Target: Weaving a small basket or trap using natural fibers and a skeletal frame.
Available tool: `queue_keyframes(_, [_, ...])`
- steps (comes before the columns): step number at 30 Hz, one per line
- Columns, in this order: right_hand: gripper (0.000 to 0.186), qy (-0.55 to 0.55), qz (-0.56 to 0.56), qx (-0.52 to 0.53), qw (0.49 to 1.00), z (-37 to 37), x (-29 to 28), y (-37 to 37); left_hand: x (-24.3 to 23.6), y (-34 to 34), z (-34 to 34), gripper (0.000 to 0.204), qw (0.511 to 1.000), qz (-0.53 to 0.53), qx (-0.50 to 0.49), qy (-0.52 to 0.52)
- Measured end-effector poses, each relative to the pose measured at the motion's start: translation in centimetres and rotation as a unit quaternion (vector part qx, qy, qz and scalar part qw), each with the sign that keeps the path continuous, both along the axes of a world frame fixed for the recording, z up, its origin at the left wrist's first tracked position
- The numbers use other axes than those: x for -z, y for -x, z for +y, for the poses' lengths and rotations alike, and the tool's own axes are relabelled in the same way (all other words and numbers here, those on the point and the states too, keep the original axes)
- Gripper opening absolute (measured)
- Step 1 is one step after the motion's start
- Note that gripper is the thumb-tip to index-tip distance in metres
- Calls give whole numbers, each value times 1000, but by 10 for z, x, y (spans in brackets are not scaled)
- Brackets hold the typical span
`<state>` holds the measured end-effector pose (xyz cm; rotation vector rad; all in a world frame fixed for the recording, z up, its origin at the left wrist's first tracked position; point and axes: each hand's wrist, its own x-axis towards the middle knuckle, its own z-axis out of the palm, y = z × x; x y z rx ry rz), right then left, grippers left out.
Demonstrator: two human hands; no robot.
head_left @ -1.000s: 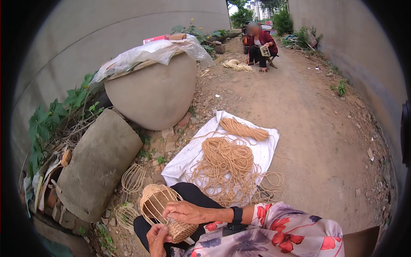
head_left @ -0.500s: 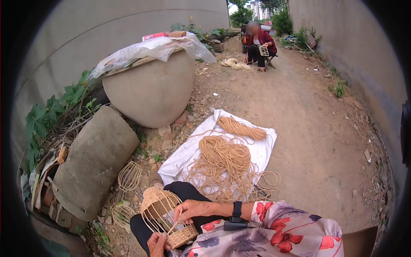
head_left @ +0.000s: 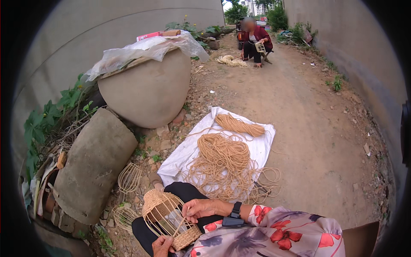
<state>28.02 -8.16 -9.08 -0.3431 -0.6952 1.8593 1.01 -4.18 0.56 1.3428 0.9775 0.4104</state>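
Note:
A wicker basket lies tilted across my lap, woven at its narrow upper end and around its lower band, with bare ribs between. My left hand grips the edge of the woven band from below. The right hand, a dark strap on its wrist, is closed in a pinch beside the ribs, holding a strand of cord that runs down toward the band. Just beyond my knees, a large heap of tan cord is spread on a white sheet, with a tied bundle behind it.
Two bare wire-like basket frames lie on the stony ground at left. Behind them are a curved concrete slab and a big clay vat under plastic. Farther up the dirt path, a person sits holding a pale basket near more cord.
My right hand has shifted slightly right along the ribs, still pinching the strand. The left hand and basket have moved a little to the right in view.

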Motion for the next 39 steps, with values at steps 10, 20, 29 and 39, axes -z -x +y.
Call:
queue_keyframes(10, [23, 10, -4, 54, 998, -2, -11, -10, -6, -5, 19, 17, 993, -53, 42, 93])
queue_keyframes(20, [51, -96, -803, 389, 442, 10, 11, 1, 16, 0, 18, 18, 994, -72, 35, 80])
queue_keyframes(29, [42, -86, -810, 393, 426, 18, 6, 3, 41, 1, 27, 22, 996, -83, -2, 22])
queue_keyframes(39, [42, -87, -807, 412, 414, 18, 13, -8, 40, -10, 25, 20, 995, -92, -25, 32])
